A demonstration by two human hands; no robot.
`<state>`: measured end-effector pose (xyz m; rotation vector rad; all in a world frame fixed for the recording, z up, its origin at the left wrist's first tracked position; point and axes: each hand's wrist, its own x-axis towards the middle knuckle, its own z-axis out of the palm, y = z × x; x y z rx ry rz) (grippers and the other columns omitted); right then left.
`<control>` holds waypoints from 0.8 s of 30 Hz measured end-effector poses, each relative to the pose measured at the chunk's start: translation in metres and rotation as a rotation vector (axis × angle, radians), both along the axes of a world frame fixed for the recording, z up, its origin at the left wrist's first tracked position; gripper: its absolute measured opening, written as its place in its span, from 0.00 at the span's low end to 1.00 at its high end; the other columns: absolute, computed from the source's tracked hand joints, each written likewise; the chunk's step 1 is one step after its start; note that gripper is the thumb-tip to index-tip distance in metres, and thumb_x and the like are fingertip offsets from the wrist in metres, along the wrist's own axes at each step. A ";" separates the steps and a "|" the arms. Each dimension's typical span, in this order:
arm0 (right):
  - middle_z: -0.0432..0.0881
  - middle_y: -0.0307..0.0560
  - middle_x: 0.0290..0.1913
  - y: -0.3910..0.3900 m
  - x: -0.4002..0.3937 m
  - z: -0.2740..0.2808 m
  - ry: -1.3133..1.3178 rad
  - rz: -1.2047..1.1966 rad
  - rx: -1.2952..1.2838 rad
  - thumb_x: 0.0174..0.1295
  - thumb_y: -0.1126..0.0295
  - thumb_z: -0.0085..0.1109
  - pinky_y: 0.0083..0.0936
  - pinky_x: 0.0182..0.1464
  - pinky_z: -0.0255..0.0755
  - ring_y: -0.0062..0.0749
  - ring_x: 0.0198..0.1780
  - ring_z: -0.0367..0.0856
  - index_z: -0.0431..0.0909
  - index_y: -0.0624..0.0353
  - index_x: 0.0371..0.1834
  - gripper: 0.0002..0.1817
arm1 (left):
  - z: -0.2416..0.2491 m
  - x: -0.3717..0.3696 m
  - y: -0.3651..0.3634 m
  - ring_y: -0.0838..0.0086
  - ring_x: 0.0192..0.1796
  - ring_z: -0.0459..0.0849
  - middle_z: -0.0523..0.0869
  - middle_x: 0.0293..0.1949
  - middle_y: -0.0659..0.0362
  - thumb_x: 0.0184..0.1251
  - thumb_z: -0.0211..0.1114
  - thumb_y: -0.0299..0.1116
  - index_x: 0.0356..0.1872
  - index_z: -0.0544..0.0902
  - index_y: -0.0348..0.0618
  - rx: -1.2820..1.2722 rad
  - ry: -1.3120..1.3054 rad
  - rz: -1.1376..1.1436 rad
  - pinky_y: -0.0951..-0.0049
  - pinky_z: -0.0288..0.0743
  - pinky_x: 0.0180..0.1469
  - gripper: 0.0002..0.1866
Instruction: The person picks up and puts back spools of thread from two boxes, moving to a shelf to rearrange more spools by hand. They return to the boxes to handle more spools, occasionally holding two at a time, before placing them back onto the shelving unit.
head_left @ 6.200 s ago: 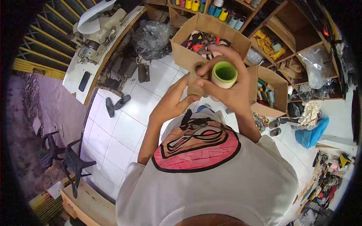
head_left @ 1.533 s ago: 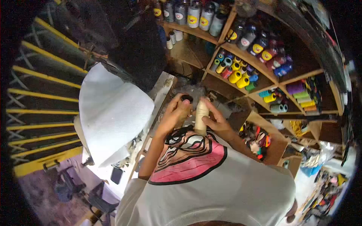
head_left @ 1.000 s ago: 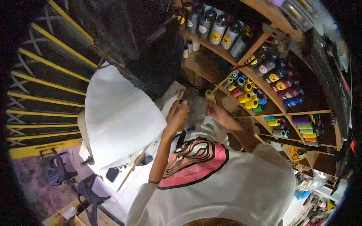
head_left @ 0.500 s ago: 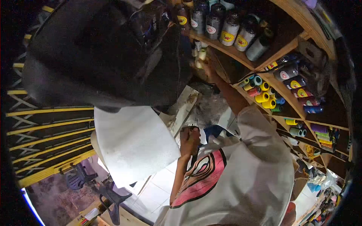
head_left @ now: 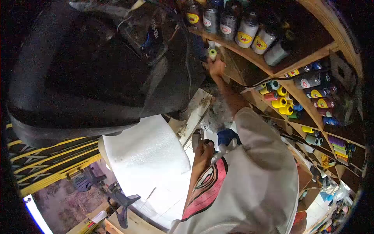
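My right hand [head_left: 216, 67] reaches up to the shadowed shelf space below the row of large cones, its fingers closed around a pale yellow-green thread spool [head_left: 212, 54]. The spool's round end faces me. Lower down, in front of my shirt, my left hand [head_left: 203, 152] is closed on a small grey metal piece [head_left: 198, 135] that sticks up past the fingers; its exact kind I cannot make out. A dark blue cloth or bundle [head_left: 228, 137] lies just right of that hand.
A wooden shelf [head_left: 304, 56] holds large thread cones [head_left: 246, 34] and smaller yellow spools [head_left: 279, 103]. At upper left looms a big black object [head_left: 97, 78]. Below it hangs a white sheet [head_left: 148, 156], beside a worn board [head_left: 196, 113]. Yellow gate bars [head_left: 54, 150] stand left.
The spool in my right hand has turned its end toward me. My left hand has lowered slightly, and the grey metal piece now shows clearly. The whole view has shifted a little.
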<state>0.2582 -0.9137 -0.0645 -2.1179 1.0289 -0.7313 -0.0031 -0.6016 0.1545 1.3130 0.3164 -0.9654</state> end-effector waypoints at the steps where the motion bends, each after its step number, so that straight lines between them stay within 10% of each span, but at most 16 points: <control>1: 0.82 0.49 0.25 -0.004 -0.001 -0.005 -0.054 0.004 0.015 0.60 0.52 0.62 0.40 0.31 0.73 0.43 0.25 0.80 0.77 0.63 0.42 0.22 | 0.000 -0.002 -0.001 0.82 0.32 0.72 0.76 0.34 0.64 0.73 0.59 0.37 0.48 0.75 0.42 -0.008 -0.003 0.014 0.79 0.67 0.33 0.11; 9: 0.76 0.50 0.15 -0.032 0.037 -0.062 -0.562 -0.113 -0.009 0.54 0.43 0.64 0.40 0.22 0.69 0.39 0.17 0.75 0.84 0.58 0.30 0.25 | 0.003 -0.003 -0.007 0.82 0.27 0.69 0.74 0.27 0.65 0.72 0.60 0.41 0.41 0.75 0.41 -0.034 -0.024 0.034 0.79 0.63 0.29 0.12; 24: 0.77 0.50 0.31 -0.069 0.046 -0.073 0.262 -0.031 -0.310 0.62 0.60 0.60 0.36 0.29 0.70 0.35 0.25 0.74 0.76 0.61 0.44 0.16 | 0.021 -0.018 -0.007 0.84 0.30 0.67 0.74 0.30 0.67 0.73 0.59 0.35 0.44 0.74 0.43 -0.014 0.079 0.217 0.80 0.61 0.31 0.08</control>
